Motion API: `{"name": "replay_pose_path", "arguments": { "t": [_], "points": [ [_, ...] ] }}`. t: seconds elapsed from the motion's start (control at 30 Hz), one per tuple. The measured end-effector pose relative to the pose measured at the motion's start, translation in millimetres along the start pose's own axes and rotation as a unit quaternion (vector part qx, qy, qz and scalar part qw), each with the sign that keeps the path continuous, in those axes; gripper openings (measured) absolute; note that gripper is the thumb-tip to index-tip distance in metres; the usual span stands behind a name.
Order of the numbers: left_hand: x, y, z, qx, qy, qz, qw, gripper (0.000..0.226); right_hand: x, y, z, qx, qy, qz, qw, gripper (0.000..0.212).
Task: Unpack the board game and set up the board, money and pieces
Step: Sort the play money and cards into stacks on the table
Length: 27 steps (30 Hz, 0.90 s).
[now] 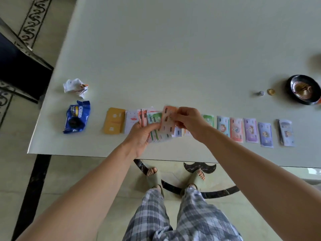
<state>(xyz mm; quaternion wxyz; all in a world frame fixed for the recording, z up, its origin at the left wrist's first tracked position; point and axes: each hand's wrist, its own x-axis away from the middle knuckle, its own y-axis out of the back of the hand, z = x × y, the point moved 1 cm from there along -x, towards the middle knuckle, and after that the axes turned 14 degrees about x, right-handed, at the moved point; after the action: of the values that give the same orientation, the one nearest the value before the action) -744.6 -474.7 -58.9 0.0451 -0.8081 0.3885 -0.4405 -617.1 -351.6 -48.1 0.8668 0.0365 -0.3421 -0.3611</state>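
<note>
Soft checked trousers (199, 218) and two bare arms are closest. On the smooth pale table (173, 49), from the left, lie a scrunched white paper (76, 87), a shiny blue biscuit packet (77, 117) and flat yellow cards (113, 120). The left hand (140, 138) curls round a fan of thin paper money (152, 119) over the table's near edge. The right hand (189, 124) pinches one blurry orange note (168, 119) by its edge. More money piles (251, 130) lie flat in a row to the right. Further back sit a little white dice (261, 93), a round gold coin (271, 91), maybe plastic, and a black bowl (303, 91).
</note>
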Motion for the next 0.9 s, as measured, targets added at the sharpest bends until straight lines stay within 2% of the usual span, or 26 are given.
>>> {"name": "replay_pose_path", "arguments": {
  "t": [0.07, 0.17, 0.23, 0.3, 0.4, 0.47, 0.53, 0.57, 0.6, 0.67, 0.77, 0.8, 0.87, 0.9],
  "points": [
    [-4, 0, -2, -0.005, -0.016, -0.007, 1.0, 0.014, 2, 14, -3, -0.033, -0.03, -0.075, 0.996, 0.021],
    [-11, -4, -4, -0.013, -0.034, -0.04, 0.999, 0.017, 6, 43, -14, -0.011, -0.08, -0.186, 0.979, 0.022],
    [-17, -6, -3, -0.016, -0.038, -0.065, 0.997, 0.019, 9, 57, -24, 0.013, -0.121, -0.206, 0.971, 0.018],
    [-24, -12, -1, -0.023, -0.038, -0.076, 0.996, 0.019, 12, 64, -32, 0.067, -0.14, -0.177, 0.972, 0.014],
    [-27, -22, 3, -0.028, -0.026, -0.069, 0.997, 0.019, 7, 57, -35, 0.165, -0.135, -0.121, 0.969, 0.021],
    [-28, -26, 7, -0.034, -0.016, -0.055, 0.998, 0.018, -3, 51, -36, 0.214, -0.12, -0.125, 0.961, 0.017],
    [-29, -30, 10, -0.038, -0.01, -0.041, 0.998, 0.025, -11, 45, -38, 0.262, -0.102, -0.146, 0.948, 0.004],
    [-29, -31, 11, -0.041, -0.009, -0.038, 0.998, 0.031, -14, 41, -40, 0.285, -0.092, -0.163, 0.94, 0.007],
    [-31, -33, 13, -0.048, -0.009, -0.036, 0.998, 0.033, -16, 39, -46, 0.297, -0.085, -0.178, 0.934, 0.019],
    [-34, -37, 17, -0.061, -0.007, -0.034, 0.998, 0.023, -17, 37, -54, 0.286, -0.06, -0.208, 0.933, 0.039],
    [-34, -45, 22, -0.074, 0.003, -0.031, 0.997, 0.019, -12, 40, -53, 0.231, -0.023, -0.245, 0.941, 0.043],
    [-35, -49, 24, -0.08, 0.005, -0.029, 0.996, 0.018, -9, 43, -51, 0.189, -0.013, -0.227, 0.955, 0.038],
    [-36, -56, 27, -0.078, 0.008, -0.018, 0.997, 0.015, -3, 49, -44, 0.08, -0.005, -0.125, 0.989, 0.025],
    [-36, -62, 29, -0.074, 0.012, -0.009, 0.997, 0.015, 1, 53, -43, 0.065, -0.003, -0.073, 0.995, 0.018]
  ]
}}
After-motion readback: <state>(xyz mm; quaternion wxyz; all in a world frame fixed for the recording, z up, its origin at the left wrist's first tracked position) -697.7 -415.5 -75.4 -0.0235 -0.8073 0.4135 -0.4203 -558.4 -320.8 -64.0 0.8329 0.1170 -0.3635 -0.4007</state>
